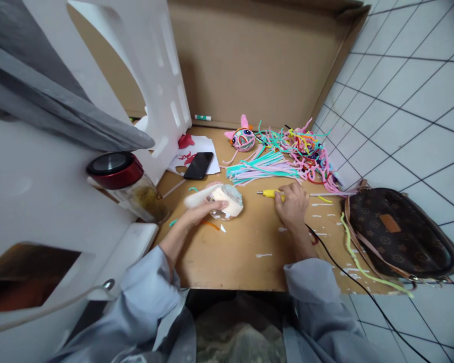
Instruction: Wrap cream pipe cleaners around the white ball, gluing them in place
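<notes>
My left hand (213,204) is closed around a rounded, clear-looking piece with cream and pale grey-green covering (231,201), its thumb lying across the near side. A blurred white flap (197,198) sticks out to the left of that hand. In the fingers of my right hand (294,204) is a yellow glue gun (268,193), its metal tip pointing left toward the round piece but apart from it. A pale glue stick (327,194) extends to the right behind it, and a black cord (327,247) trails toward the lower right.
Pipe cleaners lie in a striped bundle (263,168) and a tangled heap (306,146). A decorated ball (244,139) stands behind. A phone (199,166) rests on paper. A red-lidded bottle (130,186) is at left, a brown handbag (397,232) at right. White glue drips (264,255) dot the table.
</notes>
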Demonstrator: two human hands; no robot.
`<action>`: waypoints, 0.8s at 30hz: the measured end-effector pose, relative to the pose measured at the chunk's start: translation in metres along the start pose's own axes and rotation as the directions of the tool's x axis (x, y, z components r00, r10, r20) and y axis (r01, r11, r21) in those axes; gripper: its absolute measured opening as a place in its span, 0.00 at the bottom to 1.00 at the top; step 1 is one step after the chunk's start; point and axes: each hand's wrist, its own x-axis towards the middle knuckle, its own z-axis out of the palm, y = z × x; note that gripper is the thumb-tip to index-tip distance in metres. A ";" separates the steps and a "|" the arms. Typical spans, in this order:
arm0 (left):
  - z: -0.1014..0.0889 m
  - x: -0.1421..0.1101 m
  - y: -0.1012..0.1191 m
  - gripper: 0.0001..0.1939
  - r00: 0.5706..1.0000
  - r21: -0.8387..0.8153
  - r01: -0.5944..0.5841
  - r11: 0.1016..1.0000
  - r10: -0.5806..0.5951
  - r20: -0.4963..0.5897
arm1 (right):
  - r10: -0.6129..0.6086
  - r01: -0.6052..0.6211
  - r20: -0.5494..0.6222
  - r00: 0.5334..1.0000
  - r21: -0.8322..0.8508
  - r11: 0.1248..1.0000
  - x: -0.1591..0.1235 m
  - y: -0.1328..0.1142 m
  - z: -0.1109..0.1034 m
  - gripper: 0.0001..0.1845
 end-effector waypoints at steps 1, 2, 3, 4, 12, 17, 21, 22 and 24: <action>0.000 0.000 0.000 0.40 1.000 0.006 0.004 1.000 -0.004 0.008 | -0.111 0.118 -0.058 0.992 0.136 0.984 0.000 -0.003 0.001 0.13; 0.001 0.000 0.001 0.40 1.000 0.024 0.006 1.000 -0.007 0.012 | -0.209 0.234 -0.121 0.970 0.264 0.936 0.000 -0.008 0.002 0.13; 0.001 0.000 0.002 0.40 1.000 0.053 0.005 0.999 -0.005 0.011 | -0.288 0.335 -0.179 0.941 0.368 0.867 0.000 -0.014 0.003 0.13; 0.002 0.000 0.003 0.40 1.000 0.087 -0.002 0.996 0.001 0.008 | -0.339 0.400 -0.215 0.916 0.434 0.807 -0.001 -0.022 0.003 0.14; 0.004 -0.003 0.008 0.37 0.992 0.220 -0.121 0.968 0.110 0.059 | -0.622 0.621 -0.176 0.763 0.467 0.630 0.003 -0.071 0.006 0.13; 0.006 -0.006 0.010 0.36 0.985 0.288 -0.168 0.943 0.148 0.093 | -0.541 0.533 -0.158 0.826 0.529 0.660 0.007 -0.080 0.007 0.09; 0.007 -0.007 0.009 0.37 0.968 0.322 -0.248 0.914 0.221 0.118 | -0.457 0.434 -0.112 0.883 0.569 0.699 0.011 -0.088 0.003 0.07; 0.007 -0.007 0.008 0.37 0.964 0.324 -0.263 0.909 0.235 0.124 | -0.449 0.417 -0.095 0.888 0.574 0.704 0.012 -0.090 0.002 0.07; 0.006 -0.006 0.006 0.39 0.959 0.329 -0.279 0.902 0.249 0.132 | -0.431 0.388 -0.071 0.899 0.584 0.713 0.014 -0.093 0.001 0.07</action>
